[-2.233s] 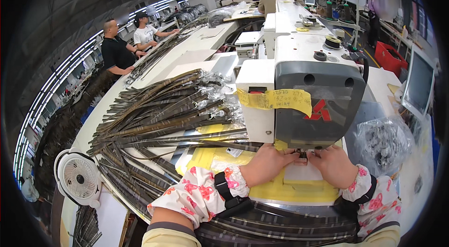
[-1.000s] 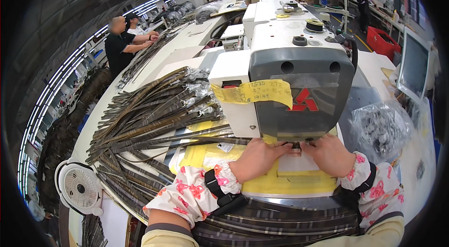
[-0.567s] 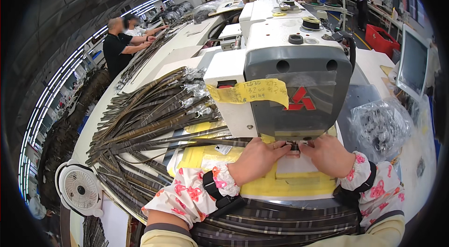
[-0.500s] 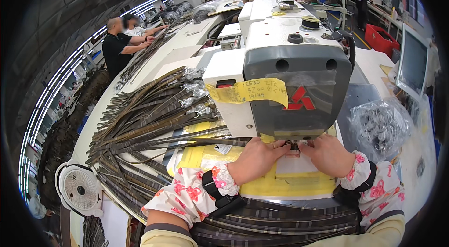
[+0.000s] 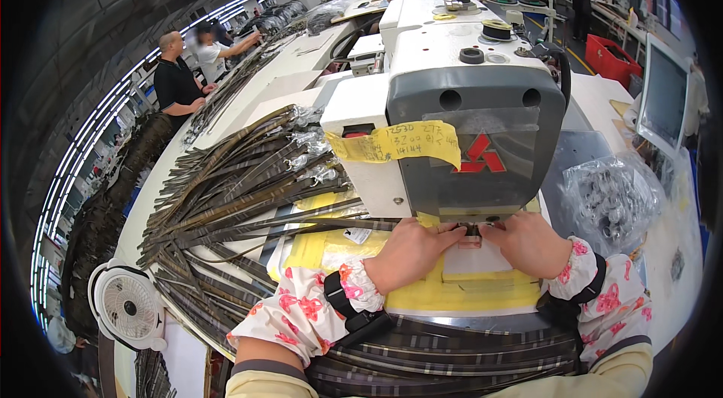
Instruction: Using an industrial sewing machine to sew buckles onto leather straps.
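Both my hands work at the foot of a large grey and white sewing machine [image 5: 467, 89]. My left hand [image 5: 410, 253] is closed, thumb and fingers pinched at the left of a small dark clamp [image 5: 468, 231]. A dark plaid strap [image 5: 350, 225] runs from the left in behind this hand, and its end is hidden. From the right, my right hand [image 5: 533, 247] comes to the same clamp with curled fingers pressed together. What its fingertips grip is too small to tell. Just below the clamp sits a clear pinkish piece [image 5: 470, 244].
Plaid straps with plastic-wrapped ends [image 5: 226, 179] pile up on the left, and more straps [image 5: 452, 360] lie across my front. A plastic bag of metal parts [image 5: 614, 198] rests on the right, below a monitor [image 5: 663, 97]. A white fan [image 5: 129, 308] stands lower left. Co-workers stand beyond the table.
My hands stay at the clamp with hardly any shift. Far left, the person in black has straightened up and drawn their arms back, while the one in white reaches out an arm.
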Demonstrator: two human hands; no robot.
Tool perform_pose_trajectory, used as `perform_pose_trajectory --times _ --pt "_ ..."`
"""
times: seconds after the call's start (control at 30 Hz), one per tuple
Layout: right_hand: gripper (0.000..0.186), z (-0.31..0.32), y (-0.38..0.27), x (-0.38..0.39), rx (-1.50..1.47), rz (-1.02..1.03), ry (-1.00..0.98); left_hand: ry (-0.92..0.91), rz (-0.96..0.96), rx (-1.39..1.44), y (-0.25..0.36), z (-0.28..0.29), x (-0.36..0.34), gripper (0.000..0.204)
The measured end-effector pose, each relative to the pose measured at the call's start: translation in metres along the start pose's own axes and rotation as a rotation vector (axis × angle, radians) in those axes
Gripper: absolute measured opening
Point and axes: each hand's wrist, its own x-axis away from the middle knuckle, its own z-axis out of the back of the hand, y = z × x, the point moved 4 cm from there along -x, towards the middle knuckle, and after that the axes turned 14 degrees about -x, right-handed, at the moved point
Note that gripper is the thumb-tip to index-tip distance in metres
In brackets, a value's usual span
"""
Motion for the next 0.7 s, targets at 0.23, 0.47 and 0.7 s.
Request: perform_pose_trajectory --times 0.23,0.47,0.7 --pt "0.028 -0.0023 0.0027 -0.0001 -0.011 -0.006 0.006 -0.018 -0.016 -0.024 0.0001 0.0026 -0.0019 0.039" --pt "0.026 -0.0016 0.0030 -0.0028 -0.012 -0.003 0.014 -0.047 -0.005 -0.076 -0.0027 -0.0004 -0.0005 0.042" --pt "0.027 -0.0038 0.0013 0.0013 -0.011 -0.005 0.023 -0.051 -0.005 -0.074 0.0012 0.0027 0.0007 0.042"
